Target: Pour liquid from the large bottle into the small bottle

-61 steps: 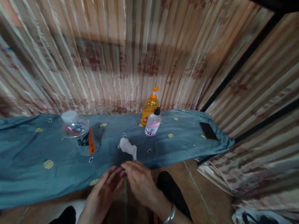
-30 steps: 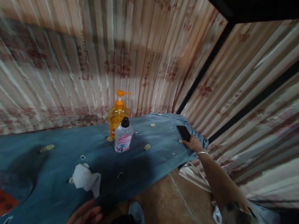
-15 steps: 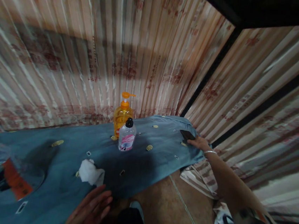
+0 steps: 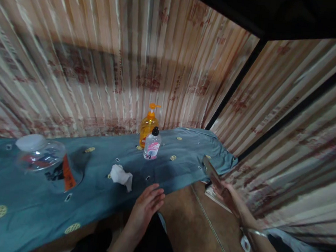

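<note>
My right hand [image 4: 223, 192] is closed on a dark flat object that looks like a phone [image 4: 211, 171], held past the front edge of the blue patterned cloth [image 4: 181, 171]. Held above the cloth's front edge, my left hand [image 4: 148, 203] holds nothing, its fingers stretched out. Just left of it lies a crumpled white cloth [image 4: 120, 177]. Farther back, a clear bottle with a black cap and pink label [image 4: 152, 146] stands in front of an orange pump bottle [image 4: 147, 128].
On the left, a large clear plastic jar [image 4: 46, 158] with a white lid and orange label rests on the cloth. Striped curtains [image 4: 131, 79] hang behind and to the right, with black poles [image 4: 234, 85]. Brown tiled floor [image 4: 196, 231] lies below.
The flat object in my right hand has left the cloth and come nearer, now tilted. My left hand has moved right and up. The view has shifted left, showing the whole jar.
</note>
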`<act>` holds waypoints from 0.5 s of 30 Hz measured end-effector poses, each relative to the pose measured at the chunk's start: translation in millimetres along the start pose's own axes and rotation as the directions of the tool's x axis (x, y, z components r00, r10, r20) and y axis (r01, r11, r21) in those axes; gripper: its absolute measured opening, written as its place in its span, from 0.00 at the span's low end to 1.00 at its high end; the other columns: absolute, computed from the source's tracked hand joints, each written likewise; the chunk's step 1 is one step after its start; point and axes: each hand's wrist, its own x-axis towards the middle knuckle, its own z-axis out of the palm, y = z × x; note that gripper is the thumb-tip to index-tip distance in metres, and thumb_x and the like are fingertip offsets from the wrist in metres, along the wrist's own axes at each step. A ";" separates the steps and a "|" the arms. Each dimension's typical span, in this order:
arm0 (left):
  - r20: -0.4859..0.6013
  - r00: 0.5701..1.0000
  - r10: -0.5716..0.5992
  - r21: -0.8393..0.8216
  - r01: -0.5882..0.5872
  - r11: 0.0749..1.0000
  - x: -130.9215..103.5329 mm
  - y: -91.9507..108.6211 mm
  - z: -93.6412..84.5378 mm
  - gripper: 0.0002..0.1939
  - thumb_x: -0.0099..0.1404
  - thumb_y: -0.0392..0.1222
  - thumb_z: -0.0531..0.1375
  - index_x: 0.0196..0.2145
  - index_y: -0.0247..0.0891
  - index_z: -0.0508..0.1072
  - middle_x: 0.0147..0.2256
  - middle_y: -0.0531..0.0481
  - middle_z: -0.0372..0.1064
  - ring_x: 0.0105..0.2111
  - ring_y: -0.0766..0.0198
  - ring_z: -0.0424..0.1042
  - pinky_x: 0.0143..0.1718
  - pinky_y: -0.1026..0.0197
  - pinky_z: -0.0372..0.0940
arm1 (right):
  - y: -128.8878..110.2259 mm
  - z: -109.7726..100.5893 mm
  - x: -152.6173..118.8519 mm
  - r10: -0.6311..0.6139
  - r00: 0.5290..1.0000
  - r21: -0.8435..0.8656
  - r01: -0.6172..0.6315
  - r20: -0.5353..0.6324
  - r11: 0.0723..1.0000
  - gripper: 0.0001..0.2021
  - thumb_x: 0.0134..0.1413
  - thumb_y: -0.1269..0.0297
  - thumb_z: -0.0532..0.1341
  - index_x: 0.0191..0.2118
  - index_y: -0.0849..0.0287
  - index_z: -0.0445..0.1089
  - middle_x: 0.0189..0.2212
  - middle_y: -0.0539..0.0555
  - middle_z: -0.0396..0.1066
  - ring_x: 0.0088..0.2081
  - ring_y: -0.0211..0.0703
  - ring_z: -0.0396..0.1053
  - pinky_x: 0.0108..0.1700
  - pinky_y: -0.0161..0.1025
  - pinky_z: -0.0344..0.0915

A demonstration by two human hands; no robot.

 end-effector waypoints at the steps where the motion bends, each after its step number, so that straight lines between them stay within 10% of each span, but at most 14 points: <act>1: 0.008 1.000 0.007 0.007 -0.007 1.000 -3.5 -2.9 4.2 0.23 0.45 0.48 0.74 0.40 0.39 0.80 0.40 0.40 0.79 0.43 0.50 0.77 0.51 0.47 0.66 | 7.6 5.4 -18.7 0.035 0.999 -0.005 -0.035 0.019 0.999 0.13 0.35 0.57 0.70 0.28 0.60 0.75 0.24 0.56 0.76 0.28 0.50 0.77 0.33 0.43 0.75; 8: -0.025 0.993 0.111 -0.004 -0.112 0.994 -23.7 -8.7 14.5 0.28 0.47 0.57 0.72 0.44 0.41 0.80 0.54 0.38 0.73 0.54 0.44 0.70 0.55 0.46 0.62 | 46.4 108.4 -124.7 -0.013 0.978 0.074 -0.003 0.210 0.997 0.28 0.39 0.50 0.72 0.47 0.60 0.76 0.40 0.60 0.80 0.41 0.53 0.78 0.49 0.49 0.72; 15: -0.111 0.961 0.253 -0.131 -0.266 0.955 -48.4 35.4 -8.9 0.28 0.59 0.62 0.62 0.49 0.40 0.77 0.51 0.45 0.76 0.57 0.51 0.69 0.61 0.52 0.60 | 63.0 207.0 -174.5 -0.316 0.835 -0.378 0.500 0.451 0.779 0.41 0.47 0.55 0.69 0.66 0.59 0.56 0.62 0.63 0.63 0.63 0.58 0.62 0.63 0.57 0.60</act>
